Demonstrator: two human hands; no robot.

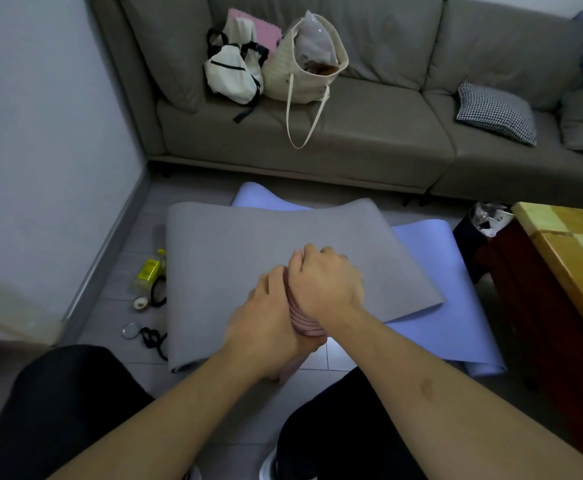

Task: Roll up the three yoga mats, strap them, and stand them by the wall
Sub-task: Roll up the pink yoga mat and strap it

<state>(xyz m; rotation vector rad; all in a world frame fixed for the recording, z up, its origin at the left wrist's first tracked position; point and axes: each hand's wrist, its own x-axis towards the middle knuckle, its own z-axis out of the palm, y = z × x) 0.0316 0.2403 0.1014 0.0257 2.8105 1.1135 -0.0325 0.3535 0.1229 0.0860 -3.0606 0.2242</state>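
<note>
So this looks like the tail end of mat number one: a pink mat is rolled tight and held upright between both hands, its spiral end showing between them. The left hand is wrapped around the near side of the roll, and the right hand is curled over its far side and top, so both are closed around it, gripping pretty firmly from what I can tell. The roll's lower end seems to reach the floor between the person's knees.

The other two aren't done yet. The grey mat lies flat on the floor, on top of the lilac mat, which pokes out at the back and right side.

My guess for the next move: strap this roll. There are black straps on the floor just left of the grey mat, near a yellow bottle. That means one hand has to let go and reach left while the other keeps the roll squeezed, or it'll spring loose. The wall is on the left.
</note>
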